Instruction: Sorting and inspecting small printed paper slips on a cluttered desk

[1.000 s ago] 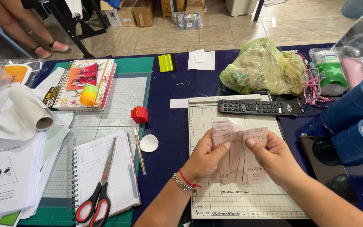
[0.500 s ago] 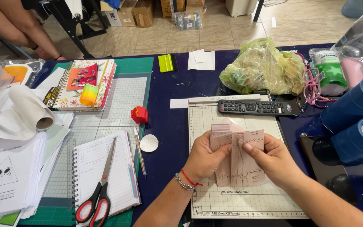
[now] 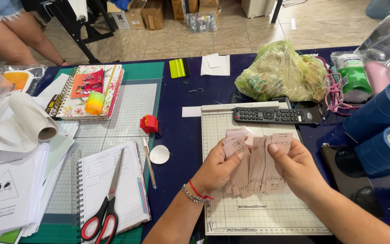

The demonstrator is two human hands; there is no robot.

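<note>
Pink paper strips (image 3: 254, 165), more fanned out than half a second ago, long axes running near-vertical toward the remote (image 3: 274, 115), held above the paper cutter board (image 3: 267, 212), left hand (image 3: 217, 169) and right hand (image 3: 294, 165) both curled closed around the bundle, thumbs pressing on top.

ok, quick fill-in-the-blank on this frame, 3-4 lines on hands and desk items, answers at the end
1. Both hands, left hand and right hand, hold a fanned bunch of pinkish paper ____.
2. The paper strips are held over a gridded paper ____.
3. The black remote control lies along the far end of the paper cutter, next to a ____ plastic bag.
4. The scissors with red handles lie on an open spiral ____.

Missing words: strips; cutter; yellow-green; notebook
</note>
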